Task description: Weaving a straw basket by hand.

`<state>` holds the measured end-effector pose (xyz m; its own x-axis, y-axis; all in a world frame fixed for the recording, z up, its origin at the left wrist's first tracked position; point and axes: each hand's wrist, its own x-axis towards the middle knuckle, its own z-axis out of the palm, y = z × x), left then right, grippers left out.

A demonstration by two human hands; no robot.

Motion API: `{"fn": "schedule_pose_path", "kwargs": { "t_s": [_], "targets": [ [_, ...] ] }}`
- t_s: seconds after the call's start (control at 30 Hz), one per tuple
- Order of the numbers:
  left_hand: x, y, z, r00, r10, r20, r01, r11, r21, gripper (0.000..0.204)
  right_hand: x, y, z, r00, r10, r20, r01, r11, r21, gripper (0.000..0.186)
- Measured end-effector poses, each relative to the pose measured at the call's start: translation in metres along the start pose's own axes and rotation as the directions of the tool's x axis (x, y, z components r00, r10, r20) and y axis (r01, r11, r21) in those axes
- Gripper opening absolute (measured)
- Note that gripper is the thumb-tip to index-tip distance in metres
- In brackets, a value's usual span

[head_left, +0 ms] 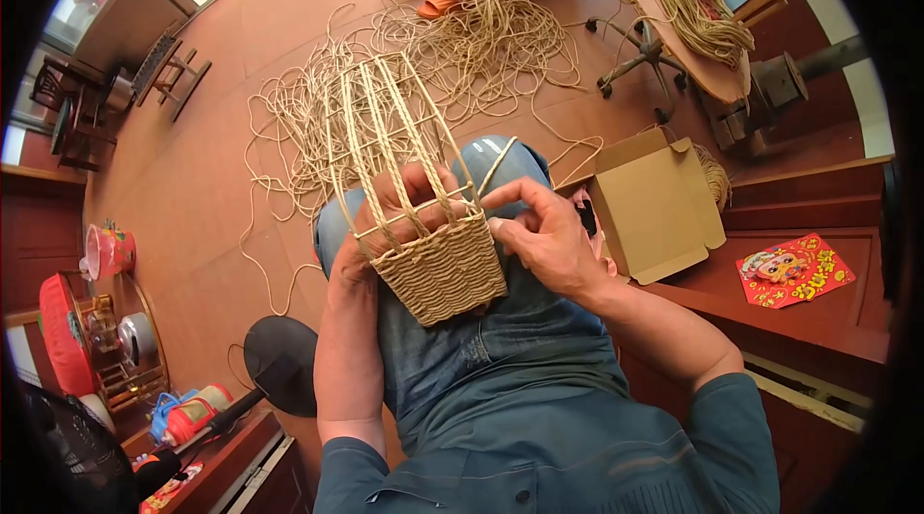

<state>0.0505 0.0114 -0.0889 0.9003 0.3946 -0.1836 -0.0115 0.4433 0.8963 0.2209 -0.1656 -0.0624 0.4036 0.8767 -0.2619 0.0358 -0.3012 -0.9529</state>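
Observation:
A half-woven basket (pixel 441 271) rests on my lap, its closely woven end toward me and its bare frame rods (pixel 385 110) pointing away. My left hand (pixel 399 192) reaches inside the frame, behind the rods, and grips the basket near the edge of the weave; its fingertips are partly hidden. At the right corner of the weave, my right hand (pixel 539 230) has thumb and forefinger close together by a strand of cord (pixel 498 166). Whether the cord is pinched between them is hard to make out.
Loose cord (pixel 481 42) lies heaped on the tiled floor ahead. Another person's feet in orange sandals (pixel 438 2) are beyond it. To the right are an open cardboard box (pixel 659 211), a red paper decoration (pixel 794 270) and a swivel-chair base (pixel 647 57). A black round-topped stool (pixel 281 365) stands left.

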Motion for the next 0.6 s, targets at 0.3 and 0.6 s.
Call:
{"fn": "schedule_pose_path", "kwargs": {
  "t_s": [0.3,0.6],
  "targets": [
    [-0.005,0.002,-0.007,0.994,0.025,0.103,-0.014,0.994,-0.107,0.027,-0.008,-0.035,-0.002,0.855,-0.519,0.006,0.475,0.778,-0.411,0.026],
    [0.0,-0.005,-0.024,0.898,-0.074,0.434,0.385,0.611,-0.692,0.033,-0.002,-0.058,0.008,0.72,-0.632,0.288,0.559,0.282,-0.78,0.024]
  ]
}}
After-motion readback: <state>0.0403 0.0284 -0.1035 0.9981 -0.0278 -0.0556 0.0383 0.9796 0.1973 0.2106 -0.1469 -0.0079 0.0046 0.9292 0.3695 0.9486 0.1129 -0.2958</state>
